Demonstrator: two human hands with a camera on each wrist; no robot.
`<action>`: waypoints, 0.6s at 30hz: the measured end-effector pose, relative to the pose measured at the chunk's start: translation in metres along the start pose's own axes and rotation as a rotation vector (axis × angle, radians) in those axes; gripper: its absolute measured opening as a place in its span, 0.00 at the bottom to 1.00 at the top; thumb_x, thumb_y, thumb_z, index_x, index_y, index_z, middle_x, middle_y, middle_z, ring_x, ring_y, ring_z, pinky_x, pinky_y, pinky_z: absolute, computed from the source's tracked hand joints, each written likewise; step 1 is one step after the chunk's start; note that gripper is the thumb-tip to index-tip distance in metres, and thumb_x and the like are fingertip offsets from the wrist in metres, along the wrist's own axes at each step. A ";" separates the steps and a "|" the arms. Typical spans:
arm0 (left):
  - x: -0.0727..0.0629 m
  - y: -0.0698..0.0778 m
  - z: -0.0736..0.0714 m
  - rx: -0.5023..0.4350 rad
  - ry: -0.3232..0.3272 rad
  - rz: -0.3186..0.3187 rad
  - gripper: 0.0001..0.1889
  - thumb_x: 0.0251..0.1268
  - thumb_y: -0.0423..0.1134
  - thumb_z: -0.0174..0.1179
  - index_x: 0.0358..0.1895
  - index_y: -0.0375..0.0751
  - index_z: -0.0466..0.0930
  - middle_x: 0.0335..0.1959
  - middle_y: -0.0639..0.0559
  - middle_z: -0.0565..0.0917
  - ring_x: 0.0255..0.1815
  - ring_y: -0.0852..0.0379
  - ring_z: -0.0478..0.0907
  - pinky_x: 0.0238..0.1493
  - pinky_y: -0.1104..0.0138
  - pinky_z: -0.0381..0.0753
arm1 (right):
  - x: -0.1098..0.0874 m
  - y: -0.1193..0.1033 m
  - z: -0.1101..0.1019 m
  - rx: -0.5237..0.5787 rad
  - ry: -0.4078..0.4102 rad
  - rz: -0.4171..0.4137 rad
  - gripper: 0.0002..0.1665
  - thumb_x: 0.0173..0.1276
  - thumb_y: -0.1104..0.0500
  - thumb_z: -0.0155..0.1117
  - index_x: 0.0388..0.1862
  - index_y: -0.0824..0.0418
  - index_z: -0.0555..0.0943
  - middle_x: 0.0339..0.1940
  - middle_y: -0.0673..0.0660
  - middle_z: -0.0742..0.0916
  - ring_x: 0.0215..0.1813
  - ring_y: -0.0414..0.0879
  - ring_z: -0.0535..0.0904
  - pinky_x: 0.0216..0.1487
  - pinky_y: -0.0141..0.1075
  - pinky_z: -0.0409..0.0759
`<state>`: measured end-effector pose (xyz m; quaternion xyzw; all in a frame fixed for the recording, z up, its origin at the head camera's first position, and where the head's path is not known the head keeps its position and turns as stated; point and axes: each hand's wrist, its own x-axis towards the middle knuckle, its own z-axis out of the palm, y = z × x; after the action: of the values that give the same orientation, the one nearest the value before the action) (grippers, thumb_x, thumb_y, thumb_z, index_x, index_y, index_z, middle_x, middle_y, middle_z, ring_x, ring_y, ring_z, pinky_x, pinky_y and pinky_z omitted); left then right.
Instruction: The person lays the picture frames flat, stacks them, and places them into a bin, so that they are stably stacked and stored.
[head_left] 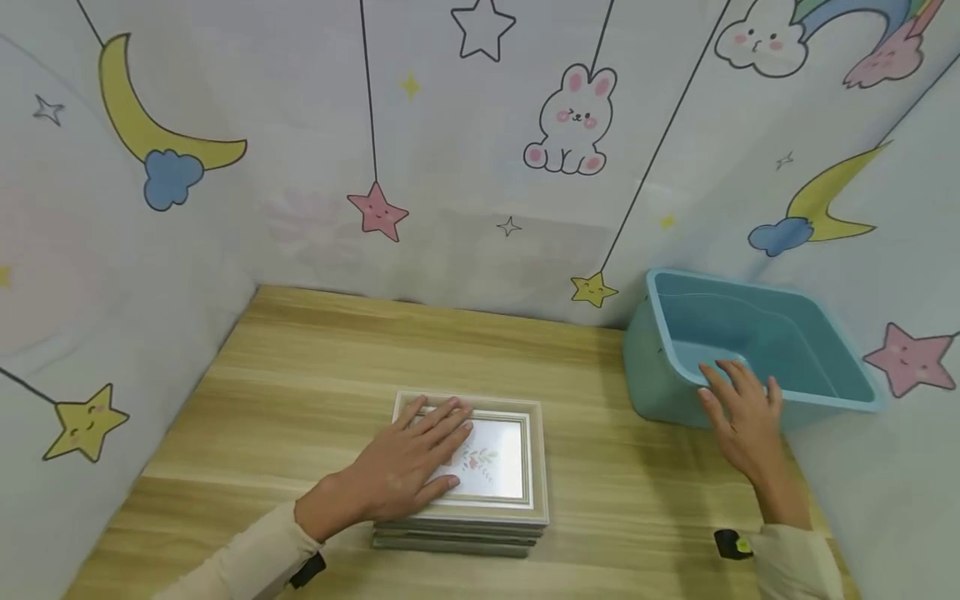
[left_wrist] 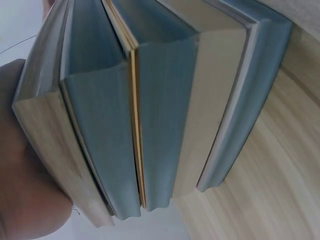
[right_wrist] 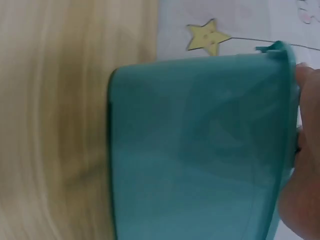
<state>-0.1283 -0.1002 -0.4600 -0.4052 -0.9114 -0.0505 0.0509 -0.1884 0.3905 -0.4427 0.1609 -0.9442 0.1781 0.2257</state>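
A stack of picture frames (head_left: pixel 534 467) stands on the table, its top frame cream with a small floral print behind the glazing. Flat across the left part of that top frame rests my left hand (head_left: pixel 408 467), fingers straight and spread. The left wrist view shows the edges of the stacked frames (left_wrist: pixel 162 120), some blue-grey and some beige. My right hand (head_left: pixel 746 421) is at the near rim of a teal plastic bin (head_left: pixel 750 398), its fingers loosely bent and reaching over the rim. In the right wrist view, the fingers (right_wrist: pixel 306 110) overlap the bin's edge.
The wood-grain table (head_left: pixel 322 358) runs back to a white wall covering (head_left: pixel 450 250) printed with stars, moons and a rabbit. The bin sits in the back right corner, close to the right wall. Dark wrist straps (head_left: pixel 731 544) show near both sleeves.
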 end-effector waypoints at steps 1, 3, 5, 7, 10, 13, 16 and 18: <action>0.000 0.000 0.000 0.000 0.000 -0.003 0.36 0.77 0.57 0.47 0.78 0.40 0.56 0.81 0.46 0.56 0.82 0.47 0.51 0.79 0.46 0.50 | 0.001 0.001 0.000 0.007 -0.002 -0.009 0.22 0.80 0.52 0.51 0.65 0.62 0.76 0.66 0.73 0.75 0.70 0.70 0.63 0.73 0.73 0.38; -0.001 -0.001 -0.001 0.006 0.000 -0.008 0.36 0.76 0.58 0.47 0.78 0.40 0.56 0.81 0.46 0.56 0.82 0.47 0.51 0.79 0.46 0.49 | 0.005 0.001 0.002 0.033 -0.001 -0.023 0.21 0.80 0.54 0.51 0.64 0.61 0.77 0.64 0.72 0.76 0.69 0.69 0.65 0.72 0.73 0.36; -0.002 -0.001 -0.002 0.009 -0.005 -0.012 0.36 0.76 0.58 0.47 0.79 0.40 0.56 0.81 0.46 0.56 0.82 0.48 0.50 0.80 0.46 0.49 | 0.007 -0.001 0.004 0.044 0.000 -0.032 0.19 0.80 0.54 0.50 0.62 0.61 0.78 0.62 0.71 0.77 0.67 0.70 0.65 0.71 0.74 0.35; -0.003 -0.001 -0.002 0.009 -0.005 -0.017 0.37 0.76 0.58 0.47 0.79 0.40 0.55 0.81 0.46 0.56 0.82 0.48 0.50 0.80 0.46 0.49 | 0.009 -0.004 0.008 0.053 0.002 -0.038 0.18 0.81 0.55 0.50 0.61 0.62 0.78 0.61 0.71 0.77 0.66 0.70 0.65 0.70 0.74 0.34; -0.004 -0.002 -0.002 0.008 -0.004 -0.028 0.38 0.76 0.58 0.47 0.79 0.39 0.53 0.81 0.46 0.56 0.82 0.48 0.50 0.80 0.47 0.48 | 0.014 -0.012 0.014 0.058 0.012 -0.047 0.18 0.81 0.56 0.49 0.60 0.62 0.78 0.61 0.71 0.77 0.65 0.71 0.65 0.69 0.73 0.34; -0.005 -0.003 -0.001 0.002 0.004 -0.038 0.39 0.76 0.58 0.47 0.80 0.37 0.51 0.81 0.46 0.56 0.82 0.48 0.50 0.80 0.47 0.47 | 0.019 -0.026 0.022 0.061 0.016 -0.055 0.18 0.81 0.56 0.48 0.61 0.61 0.78 0.61 0.70 0.77 0.65 0.71 0.65 0.69 0.73 0.34; -0.005 -0.004 0.000 0.015 0.021 -0.027 0.39 0.76 0.58 0.47 0.80 0.39 0.52 0.81 0.47 0.57 0.82 0.49 0.51 0.80 0.47 0.48 | 0.024 -0.046 0.032 0.069 0.017 -0.071 0.19 0.82 0.55 0.47 0.62 0.62 0.77 0.62 0.70 0.77 0.66 0.70 0.65 0.68 0.74 0.35; -0.005 -0.004 0.001 0.030 0.034 -0.015 0.38 0.76 0.58 0.47 0.79 0.40 0.53 0.81 0.47 0.57 0.82 0.49 0.51 0.79 0.46 0.49 | 0.028 -0.063 0.039 0.076 0.010 -0.080 0.20 0.82 0.55 0.47 0.63 0.62 0.77 0.62 0.70 0.77 0.67 0.70 0.65 0.67 0.75 0.37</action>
<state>-0.1285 -0.1065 -0.4614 -0.3968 -0.9140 -0.0441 0.0718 -0.2023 0.3124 -0.4454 0.2059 -0.9283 0.2057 0.2312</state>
